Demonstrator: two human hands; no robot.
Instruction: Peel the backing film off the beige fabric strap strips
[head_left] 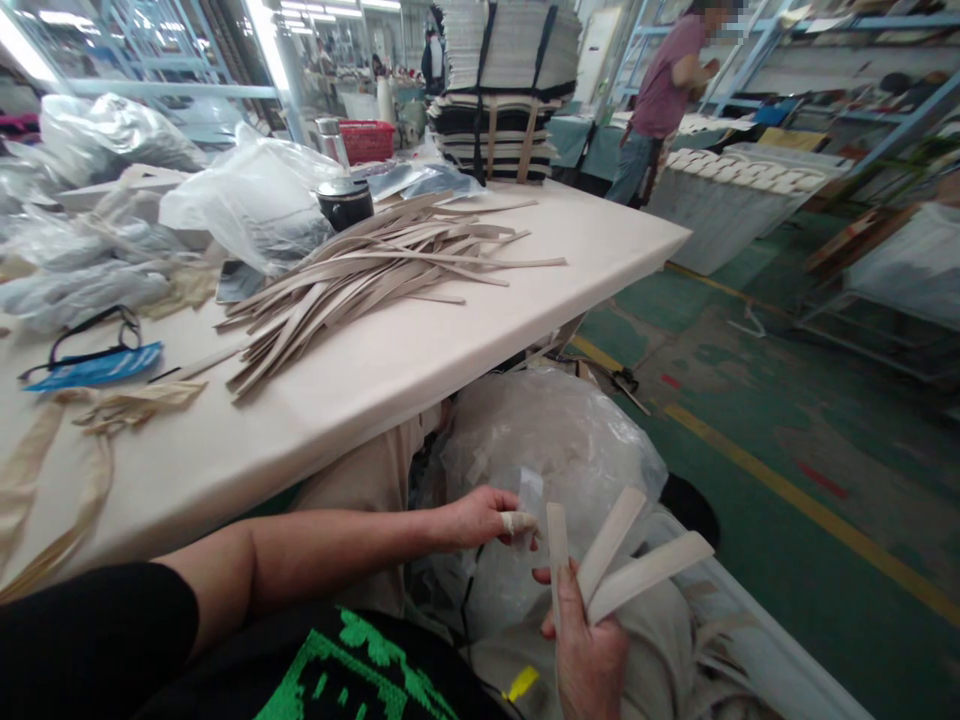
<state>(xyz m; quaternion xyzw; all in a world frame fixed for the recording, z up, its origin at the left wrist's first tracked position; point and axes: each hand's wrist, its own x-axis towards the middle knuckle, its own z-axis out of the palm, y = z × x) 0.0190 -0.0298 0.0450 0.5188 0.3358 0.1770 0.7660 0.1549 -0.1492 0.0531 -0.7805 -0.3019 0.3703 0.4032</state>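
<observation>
The pale worktable (420, 350) fills my ten-to-twelve o'clock, its heap of beige strips (375, 270) left loose there within easy reach, while the clear plastic bag (555, 440) sags open below the table edge at about five o'clock. My right hand (589, 650), at five o'clock, is closed around three beige strips (607, 550), fanned upward so each stays separate. My left hand (480, 518), bandaged fingertip forward, pinches a small clear film scrap (530, 492) just beside them.
</observation>
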